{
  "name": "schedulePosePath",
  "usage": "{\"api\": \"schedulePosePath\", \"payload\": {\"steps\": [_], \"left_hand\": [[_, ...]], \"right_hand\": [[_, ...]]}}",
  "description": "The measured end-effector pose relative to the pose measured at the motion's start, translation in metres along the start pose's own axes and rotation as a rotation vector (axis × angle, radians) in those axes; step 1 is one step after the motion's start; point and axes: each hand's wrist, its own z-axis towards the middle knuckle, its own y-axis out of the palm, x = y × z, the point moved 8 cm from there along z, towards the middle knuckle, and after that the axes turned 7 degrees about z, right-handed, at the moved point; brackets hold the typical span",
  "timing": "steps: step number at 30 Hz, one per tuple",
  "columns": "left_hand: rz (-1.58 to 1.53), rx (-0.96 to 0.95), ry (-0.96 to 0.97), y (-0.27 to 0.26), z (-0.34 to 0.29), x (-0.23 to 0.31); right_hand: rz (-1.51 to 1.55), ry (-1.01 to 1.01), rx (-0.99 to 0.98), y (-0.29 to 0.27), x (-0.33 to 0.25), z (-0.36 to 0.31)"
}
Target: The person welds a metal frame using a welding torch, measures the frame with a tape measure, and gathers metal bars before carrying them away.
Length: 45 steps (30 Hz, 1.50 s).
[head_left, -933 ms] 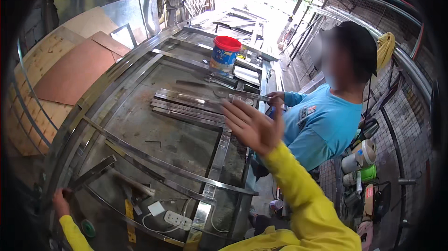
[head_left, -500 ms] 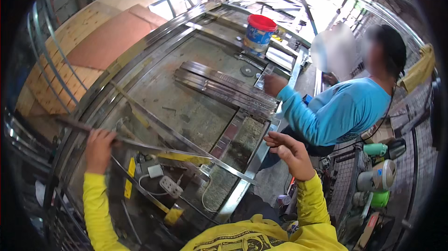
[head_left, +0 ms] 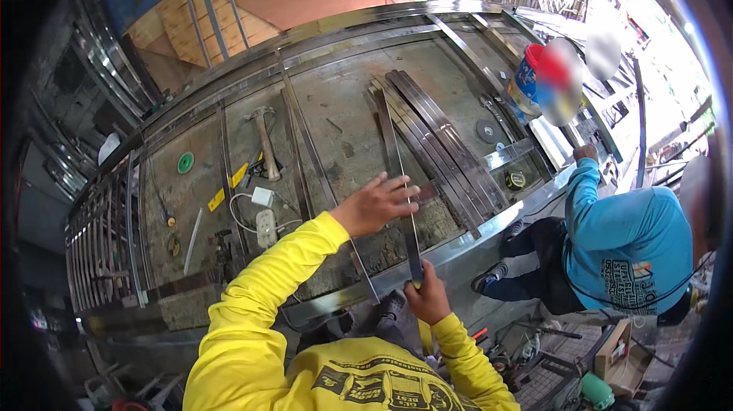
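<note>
My right hand [head_left: 427, 296] is closed round the near end of a long, narrow metal bar [head_left: 395, 153], close to the frame's front rail. My left hand [head_left: 378, 203] lies across the same bar further up, its fingers stretched out over it. The bar slants away from me, its far end by a stack of similar metal bars [head_left: 439, 136]. The stack rests inside a large metal frame [head_left: 336, 309] laid flat. Below my right hand, a yellow strip [head_left: 425, 337] hangs down; its kind is unclear.
A claw hammer [head_left: 266, 144], a white power strip [head_left: 266, 228] and a green disc [head_left: 185, 163] lie left of my hands. Right are a tape measure [head_left: 515, 179], a grey disc [head_left: 485, 132] and a paint bucket [head_left: 525, 79]. A person in blue [head_left: 626, 243] reaches over the frame's right end.
The bar in my left hand has swung from the left over towards the stack. My right hand, free before, now grips its near end. The view has turned, and the blue-sleeved person appears further right.
</note>
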Motion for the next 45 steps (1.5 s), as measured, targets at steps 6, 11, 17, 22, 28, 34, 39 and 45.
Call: {"api": "schedulePosePath", "payload": {"steps": [6,11,17,22,28,34,39,45], "left_hand": [[0.107,0.088,-1.391,0.022,-0.188,-0.148],[-0.185,-0.527,-1.748,0.128,-0.26,-0.175],[-0.165,-0.326,-1.725,0.131,-0.32,-0.194],[-0.246,-0.015,-1.574,0.078,-0.314,-0.137],[-0.238,-0.015,-1.581,0.027,-0.228,-0.081],[-0.359,0.123,-1.5,0.076,-0.162,-0.081],[-0.328,0.011,-1.65,0.133,-0.139,-0.092],[-0.212,-0.127,-1.642,0.173,-0.1,-0.097]], "right_hand": [[-0.137,0.062,-0.024,-0.062,0.035,-0.019],[-0.147,0.084,-0.04,-0.067,0.048,0.008],[-0.195,0.029,-0.043,-0.01,0.059,0.078],[-0.205,0.079,-0.063,0.019,0.039,0.15],[-0.29,0.147,-0.031,0.043,0.041,0.225],[-0.47,0.145,-0.003,0.043,0.032,0.241],[-0.499,-0.014,0.124,-0.019,-0.005,0.202],[-0.365,-0.256,0.394,-0.186,0.011,0.167]]}}
